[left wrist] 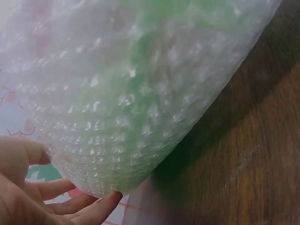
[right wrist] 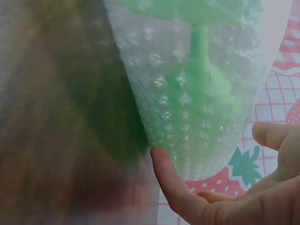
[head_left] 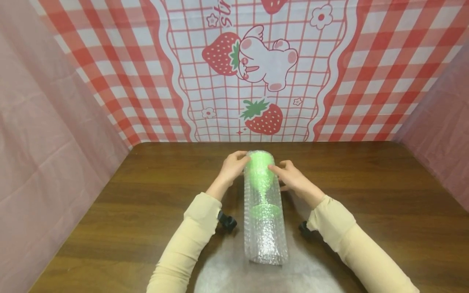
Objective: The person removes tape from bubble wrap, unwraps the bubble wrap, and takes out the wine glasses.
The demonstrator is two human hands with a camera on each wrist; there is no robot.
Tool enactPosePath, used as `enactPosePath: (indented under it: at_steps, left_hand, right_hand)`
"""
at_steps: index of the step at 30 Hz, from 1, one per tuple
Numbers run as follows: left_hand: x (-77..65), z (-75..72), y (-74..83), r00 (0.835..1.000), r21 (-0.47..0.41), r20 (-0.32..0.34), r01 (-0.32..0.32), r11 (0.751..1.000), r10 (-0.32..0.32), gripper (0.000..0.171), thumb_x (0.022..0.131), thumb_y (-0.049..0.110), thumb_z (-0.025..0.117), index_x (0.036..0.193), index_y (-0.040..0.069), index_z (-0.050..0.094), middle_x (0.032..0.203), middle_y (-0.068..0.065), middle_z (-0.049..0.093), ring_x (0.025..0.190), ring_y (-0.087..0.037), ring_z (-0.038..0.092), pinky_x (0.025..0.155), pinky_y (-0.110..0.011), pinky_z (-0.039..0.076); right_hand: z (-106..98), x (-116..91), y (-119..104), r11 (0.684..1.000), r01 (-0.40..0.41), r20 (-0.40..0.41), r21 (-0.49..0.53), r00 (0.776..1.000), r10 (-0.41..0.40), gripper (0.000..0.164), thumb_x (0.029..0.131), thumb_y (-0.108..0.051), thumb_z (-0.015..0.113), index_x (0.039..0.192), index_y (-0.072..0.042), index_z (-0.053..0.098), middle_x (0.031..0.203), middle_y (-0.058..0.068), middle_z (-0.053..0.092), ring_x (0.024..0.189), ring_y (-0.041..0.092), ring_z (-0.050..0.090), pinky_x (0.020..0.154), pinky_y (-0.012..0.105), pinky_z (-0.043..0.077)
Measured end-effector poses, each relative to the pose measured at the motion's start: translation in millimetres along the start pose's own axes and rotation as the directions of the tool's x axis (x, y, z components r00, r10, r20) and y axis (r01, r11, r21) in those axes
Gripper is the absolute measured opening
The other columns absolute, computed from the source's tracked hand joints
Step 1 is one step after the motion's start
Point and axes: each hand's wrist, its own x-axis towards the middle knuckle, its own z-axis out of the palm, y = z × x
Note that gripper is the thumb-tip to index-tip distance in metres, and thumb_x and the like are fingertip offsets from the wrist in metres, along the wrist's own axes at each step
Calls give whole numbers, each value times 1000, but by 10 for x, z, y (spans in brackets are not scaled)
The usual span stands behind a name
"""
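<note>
A light green goblet-shaped item (head_left: 261,165) shows through a sleeve of clear bubble wrap (head_left: 265,240) in the middle of the table. Its wide bowl is at the far end, with a thin stem and a round base nearer me. At the far left end my left hand (head_left: 233,167) curves its fingers around the wrap; in the left wrist view, fingertips (left wrist: 115,199) touch the tip. On the right side, my right hand (head_left: 294,181) touches the wrap with spread fingers. A fairly straight finger (right wrist: 164,171) lies along its edge in the right wrist view.
The brown wooden table (head_left: 384,211) reaches back to a red and white checked cloth (head_left: 384,69) with strawberry prints. Pink curtains (head_left: 47,134) hang on both sides. A bright reflection lies on the table near me.
</note>
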Motion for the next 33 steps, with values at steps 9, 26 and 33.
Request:
enactPosePath:
  at_steps: [9, 26, 33]
  left_hand:
    - [-14, 24, 23, 1000, 9, -3, -8, 1000, 8, 45, 88, 26, 52, 129, 7, 49, 132, -12, 49, 110, -28, 54, 78, -35, 55]
    - [-26, 35, 21, 1000, 37, 0, -3, 999, 3, 46, 88, 28, 51, 129, 8, 48, 133, -12, 48, 113, -27, 51, 81, -36, 54]
    - [-15, 20, 16, 1000, -1, 5, -9, 1000, 9, 44, 89, 26, 51, 129, 7, 49, 132, -13, 48, 110, -28, 53, 80, -34, 55]
  right_hand:
    - [41, 124, -114, 999, -4, -63, -40, 998, 2, 78, 92, -46, 42, 141, 3, 6, 142, 30, 19, 126, 42, 32, 94, 52, 43]
    - [113, 174, -172, 987, -10, -101, -159, 995, -7, 90, 86, -54, 48, 138, 9, 11, 141, 33, 18, 126, 44, 31, 102, 52, 35]
    - [105, 199, -160, 984, -17, -116, -179, 993, -4, 88, 86, -53, 49, 137, 8, 13, 139, 33, 24, 124, 42, 34, 100, 50, 37]
